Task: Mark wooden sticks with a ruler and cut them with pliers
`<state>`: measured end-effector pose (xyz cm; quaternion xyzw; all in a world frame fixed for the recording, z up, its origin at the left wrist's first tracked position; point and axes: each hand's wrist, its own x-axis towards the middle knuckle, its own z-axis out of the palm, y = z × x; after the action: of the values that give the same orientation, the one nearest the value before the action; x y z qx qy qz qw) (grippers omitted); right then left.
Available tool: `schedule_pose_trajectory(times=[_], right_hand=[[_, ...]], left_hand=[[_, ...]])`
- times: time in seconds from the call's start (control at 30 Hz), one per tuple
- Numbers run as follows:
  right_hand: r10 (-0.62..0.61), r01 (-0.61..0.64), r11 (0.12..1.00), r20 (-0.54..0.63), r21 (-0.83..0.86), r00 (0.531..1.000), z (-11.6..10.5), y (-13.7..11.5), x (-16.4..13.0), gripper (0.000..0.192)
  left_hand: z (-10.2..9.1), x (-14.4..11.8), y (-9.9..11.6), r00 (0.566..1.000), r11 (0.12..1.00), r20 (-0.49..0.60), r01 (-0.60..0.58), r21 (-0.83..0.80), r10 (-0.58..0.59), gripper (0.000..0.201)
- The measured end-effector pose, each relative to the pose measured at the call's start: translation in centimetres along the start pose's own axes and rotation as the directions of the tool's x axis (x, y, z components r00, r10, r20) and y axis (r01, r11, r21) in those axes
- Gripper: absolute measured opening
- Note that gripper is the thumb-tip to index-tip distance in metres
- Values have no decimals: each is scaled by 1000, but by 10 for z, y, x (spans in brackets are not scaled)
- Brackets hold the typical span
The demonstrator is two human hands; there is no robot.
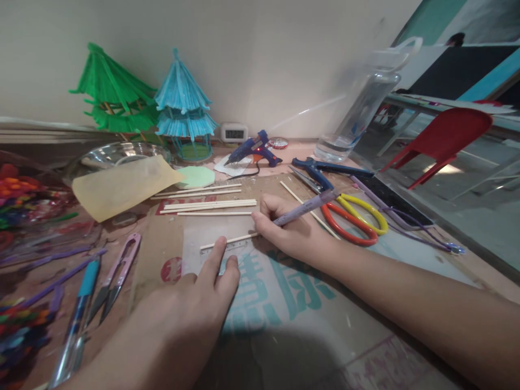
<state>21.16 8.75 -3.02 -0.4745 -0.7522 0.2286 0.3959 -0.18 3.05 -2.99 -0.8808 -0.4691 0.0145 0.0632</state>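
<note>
Thin wooden stick (pixel 229 240) lies along a clear plastic ruler (pixel 221 250); left hand (pixel 195 303) presses the ruler with spread fingers, right hand (pixel 284 227) pinches a purple pen (pixel 306 207) at the stick's end. Marking step, apparently; steadiness required. Scissors (pixel 353 216) adjacent.

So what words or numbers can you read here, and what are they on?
"12:2", last digit blurred: small digital clock by the wall.
Large teal Chinese characters: cardboard sheet, partly covered by the hands, not clearly readable.
Red round stamp on the cardboard: too blurred.

Scissors (pixel 352 215) lie right of sticks (pixel 209 205) (glue gun (pixel 254 150) behind).
</note>
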Motion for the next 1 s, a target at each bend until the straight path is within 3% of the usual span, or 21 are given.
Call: schedule_pose_trajectory(times=[0.2, 0.63, 0.8, 0.87, 0.93, 1.0], right_hand=[[0, 0, 1000, -6, -3, 1000, -1, -1, 1, 27], [19, -18, 1000, 42, -5, 999, 0, -2, 1, 27], [36, -34, 998, -31, 57, 999, -6, -5, 4, 24], [-36, 36, 999, 20, 1, 999, -16, -5, 9, 20], [-111, 126, 987, 151, -98, 982, -30, -4, 13, 13], [-100, 165, 967, 310, -194, 946, -45, -4, 16, 8]], left_hand=[[-23, 15, 12, 970, 989, 243, -60, 135, 25, 59], [-28, 17, 14, 954, 969, 295, -124, 212, 57, 66], [-33, 17, 17, 953, 974, 300, -101, 202, 37, 71], [-38, 16, 18, 953, 975, 302, -93, 200, 29, 74], [-41, 16, 19, 949, 974, 314, -95, 204, 27, 75], [-43, 14, 18, 947, 972, 318, -112, 208, 41, 75]])
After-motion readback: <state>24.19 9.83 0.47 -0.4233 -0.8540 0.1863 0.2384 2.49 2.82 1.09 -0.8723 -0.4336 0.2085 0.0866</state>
